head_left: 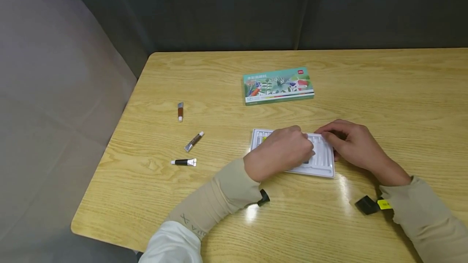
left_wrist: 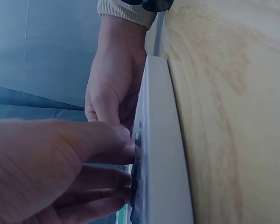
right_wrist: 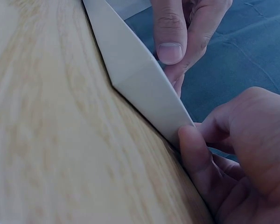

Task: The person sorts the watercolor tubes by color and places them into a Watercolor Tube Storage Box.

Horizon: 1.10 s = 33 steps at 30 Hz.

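A white plastic tray [head_left: 317, 171] with moulded slots lies on the table. My left hand [head_left: 281, 151] reaches over its middle with curled fingers, pinching at a dark paint tube [head_left: 306, 162] low in the tray; the hand covers most of that tube. In the left wrist view, the left fingertips [left_wrist: 122, 140] meet right at the dark tubes [left_wrist: 136, 186] in the tray. My right hand [head_left: 352, 145] grips the tray's far right corner, its thumb and finger on the rim. A bit of yellow tube [head_left: 265, 138] shows at the tray's left; slots on the right hold nothing.
A green illustrated paint box [head_left: 278, 86] lies behind the tray. Off to the left are a reddish-brown paint tube [head_left: 180, 112], a grey-brown one [head_left: 194, 141] and a black one [head_left: 184, 162]. Dark curtain [head_left: 219, 11] hangs beyond the table's back edge.
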Tool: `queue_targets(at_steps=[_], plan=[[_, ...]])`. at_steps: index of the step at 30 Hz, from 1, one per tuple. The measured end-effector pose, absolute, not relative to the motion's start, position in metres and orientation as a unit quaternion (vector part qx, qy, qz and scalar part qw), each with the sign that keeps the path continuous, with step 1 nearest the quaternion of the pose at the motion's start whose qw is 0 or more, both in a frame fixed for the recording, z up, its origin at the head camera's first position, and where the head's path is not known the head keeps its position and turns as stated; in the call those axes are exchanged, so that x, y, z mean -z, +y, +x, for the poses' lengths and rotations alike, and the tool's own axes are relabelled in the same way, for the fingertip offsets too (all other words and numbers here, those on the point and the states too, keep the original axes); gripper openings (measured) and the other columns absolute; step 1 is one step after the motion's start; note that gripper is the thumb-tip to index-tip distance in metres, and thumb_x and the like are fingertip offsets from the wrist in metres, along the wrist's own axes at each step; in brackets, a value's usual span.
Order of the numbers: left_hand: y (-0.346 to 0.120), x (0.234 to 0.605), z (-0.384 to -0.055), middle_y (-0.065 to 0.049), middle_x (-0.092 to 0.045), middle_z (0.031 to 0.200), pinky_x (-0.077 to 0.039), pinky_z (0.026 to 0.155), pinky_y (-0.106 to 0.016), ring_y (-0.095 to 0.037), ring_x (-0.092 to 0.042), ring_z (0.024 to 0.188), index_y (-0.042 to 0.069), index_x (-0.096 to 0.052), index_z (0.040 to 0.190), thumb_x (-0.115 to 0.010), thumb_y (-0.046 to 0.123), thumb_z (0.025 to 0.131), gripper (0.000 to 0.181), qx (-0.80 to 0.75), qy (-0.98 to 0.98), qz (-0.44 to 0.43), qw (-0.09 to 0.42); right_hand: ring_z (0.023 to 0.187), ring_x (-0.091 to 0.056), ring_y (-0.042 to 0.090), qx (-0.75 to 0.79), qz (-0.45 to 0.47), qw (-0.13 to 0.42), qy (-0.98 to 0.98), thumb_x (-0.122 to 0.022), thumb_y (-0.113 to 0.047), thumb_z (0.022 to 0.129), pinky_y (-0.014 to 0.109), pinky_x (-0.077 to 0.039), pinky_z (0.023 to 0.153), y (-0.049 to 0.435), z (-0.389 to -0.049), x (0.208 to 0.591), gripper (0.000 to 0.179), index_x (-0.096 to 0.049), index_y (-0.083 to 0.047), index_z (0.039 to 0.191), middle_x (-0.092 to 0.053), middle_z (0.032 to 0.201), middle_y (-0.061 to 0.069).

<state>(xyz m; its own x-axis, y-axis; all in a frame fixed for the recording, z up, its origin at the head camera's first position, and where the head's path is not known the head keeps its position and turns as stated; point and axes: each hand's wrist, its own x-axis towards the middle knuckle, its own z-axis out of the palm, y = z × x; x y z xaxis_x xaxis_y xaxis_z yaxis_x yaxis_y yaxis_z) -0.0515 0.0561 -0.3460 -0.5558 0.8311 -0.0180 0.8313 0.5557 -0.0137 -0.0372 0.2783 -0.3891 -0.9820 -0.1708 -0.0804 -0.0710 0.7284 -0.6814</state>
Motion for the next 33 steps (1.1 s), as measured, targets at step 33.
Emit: queue_targets(at_steps=[33], plan=[[0.013, 0.334, -0.083, 0.008, -0.061, 0.073, -0.044, 0.065, -0.023, -0.006, -0.051, 0.069, 0.020, -0.069, 0.084, -0.055, 0.033, 0.107, 0.030, -0.082, 0.884, 0.453, 0.078, 0.068, -0.058, 0.004, 0.373, -0.064, 0.069, 0.923, -0.055, -0.020, 0.107, 0.027, -0.054, 0.052, 0.278, -0.037, 0.393, 0.024, -0.074, -0.010, 0.119, -0.070, 0.115, 0.018]])
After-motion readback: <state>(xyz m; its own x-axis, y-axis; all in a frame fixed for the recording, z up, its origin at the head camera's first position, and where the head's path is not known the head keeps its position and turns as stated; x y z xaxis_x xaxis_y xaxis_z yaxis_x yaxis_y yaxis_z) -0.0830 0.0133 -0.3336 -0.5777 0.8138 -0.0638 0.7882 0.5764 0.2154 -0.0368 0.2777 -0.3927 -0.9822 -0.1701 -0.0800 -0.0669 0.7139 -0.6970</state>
